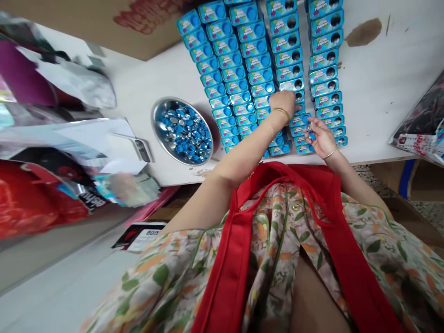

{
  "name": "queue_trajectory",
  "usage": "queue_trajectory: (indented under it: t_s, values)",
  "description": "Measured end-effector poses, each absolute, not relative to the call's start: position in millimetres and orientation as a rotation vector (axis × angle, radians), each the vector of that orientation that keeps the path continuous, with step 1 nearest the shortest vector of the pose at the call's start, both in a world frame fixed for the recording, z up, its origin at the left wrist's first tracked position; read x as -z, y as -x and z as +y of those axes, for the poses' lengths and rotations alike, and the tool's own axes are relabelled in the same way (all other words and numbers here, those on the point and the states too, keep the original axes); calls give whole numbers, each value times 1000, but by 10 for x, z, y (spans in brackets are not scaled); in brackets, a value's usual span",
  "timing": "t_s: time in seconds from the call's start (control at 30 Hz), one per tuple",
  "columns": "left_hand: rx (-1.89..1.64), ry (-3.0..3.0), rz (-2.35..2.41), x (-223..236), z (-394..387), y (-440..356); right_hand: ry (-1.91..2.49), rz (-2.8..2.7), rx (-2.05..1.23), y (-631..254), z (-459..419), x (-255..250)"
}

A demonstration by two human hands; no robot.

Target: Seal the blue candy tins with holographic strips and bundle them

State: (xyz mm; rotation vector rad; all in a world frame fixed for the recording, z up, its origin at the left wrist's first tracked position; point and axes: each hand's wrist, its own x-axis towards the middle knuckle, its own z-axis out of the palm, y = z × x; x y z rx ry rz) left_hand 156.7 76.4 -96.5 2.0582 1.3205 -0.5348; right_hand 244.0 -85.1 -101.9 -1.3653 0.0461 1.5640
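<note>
Rows of small blue tins (255,62) with printed fronts stand on the white table. In the left rows the round openings are covered in blue, while tins in the right rows (324,59) show dark round holes. My left hand (282,102) is over the fourth row, its fingers curled down at a tin; whatever is in its fingertips is hidden. My right hand (322,138), palm partly up beside the near end of that row, pinches a small blue-and-silver cap (311,134). A metal bowl (155,134) of loose blue and silver caps (185,132) stands to the left.
A cardboard box (86,23) with red print is at the back left. A white phone-like object (133,147), papers and plastic bags (31,199) lie on the left. A clear plastic bag (421,125) sits at the right edge. Brown stains (364,32) mark the table.
</note>
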Motion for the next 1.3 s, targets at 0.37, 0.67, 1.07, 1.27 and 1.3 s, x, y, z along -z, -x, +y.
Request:
queue_trajectory:
  t_s: [0.37, 0.67, 1.07, 1.27, 1.3]
  values:
    - [199, -2338, 480, 780, 221, -1164, 1408, 120, -1600, -2397, -754, 1023]
    - [168, -2175, 508, 829, 452, -1254, 1493, -122, -1520, -2506, -748, 1114]
    - [467, -1986, 1384, 1155, 1117, -1672, 1630, -318, -1309, -2521, -664, 1082]
    - [444, -1998, 1428, 1338, 1200, -1628, 1696, -504, -1166, -2510, -527, 1064]
    - [390, -1992, 1434, 1342, 1166, -1602, 1732, -548, -1130, -2510, -489, 1072]
